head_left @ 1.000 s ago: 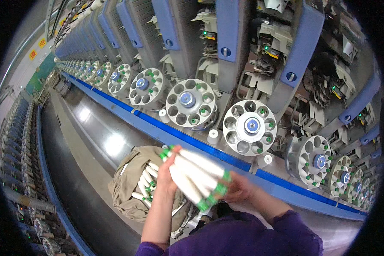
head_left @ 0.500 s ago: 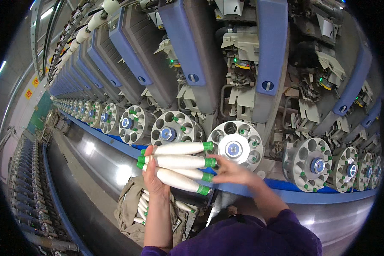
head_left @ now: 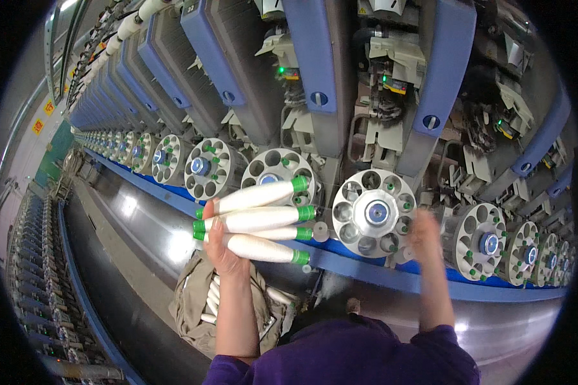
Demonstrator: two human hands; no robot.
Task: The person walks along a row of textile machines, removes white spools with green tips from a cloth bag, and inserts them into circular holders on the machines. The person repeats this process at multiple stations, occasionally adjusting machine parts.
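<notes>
My left hand [head_left: 223,249] is closed round several yarn bobbins [head_left: 253,220] wound with white thread, their green ends fanned out to the right. They lie roughly level, partly covering a round magazine [head_left: 305,168] behind them. My right hand [head_left: 425,236], smeared by motion, is at the right edge of another round magazine [head_left: 361,217], which has a ring of holes and a blue-centred silver disc. Green bobbin tips show in several of its right-hand holes. Whether the right hand holds anything cannot be made out.
Below my left forearm sits a khaki cloth-lined container [head_left: 187,301] with more white bobbins. A blue rail [head_left: 340,262] runs along the machine under the row of magazines. Blue-and-grey winding units [head_left: 315,58] rise behind them. Another machine row [head_left: 35,301] stands at far left.
My right hand has moved right, from the bobbins' green ends to the magazine's right edge. My left hand keeps hold of the bobbins. The whole view has shifted somewhat.
</notes>
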